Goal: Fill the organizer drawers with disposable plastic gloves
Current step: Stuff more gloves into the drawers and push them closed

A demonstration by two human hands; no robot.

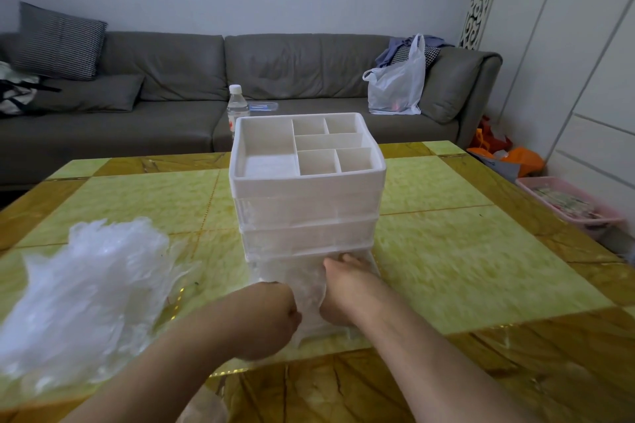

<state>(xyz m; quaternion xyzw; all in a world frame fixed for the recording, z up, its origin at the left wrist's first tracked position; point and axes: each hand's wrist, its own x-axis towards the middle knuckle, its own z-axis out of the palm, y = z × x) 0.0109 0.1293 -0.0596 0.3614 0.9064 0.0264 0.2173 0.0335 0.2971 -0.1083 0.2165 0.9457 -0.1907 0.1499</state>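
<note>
Left hand [271, 314] fisted around clear gloves [309, 299] in the pulled-out bottom drawer [330, 330]; right hand [345, 288] presses in beside it, grip unclear. Drawer's long axis runs toward the person. One loose glove pile [86, 292] lies left on the table [464, 268]. Organizer [307, 182]: three drawers, six top compartments. Beyond: one bottle [237, 106], sofa [178, 79], one plastic bag [397, 86].

My single head-worn wide-angle view looks forward and down across the table [446, 268], close over the near organizer [305, 189], with the sofa [171, 79] far behind.
</note>
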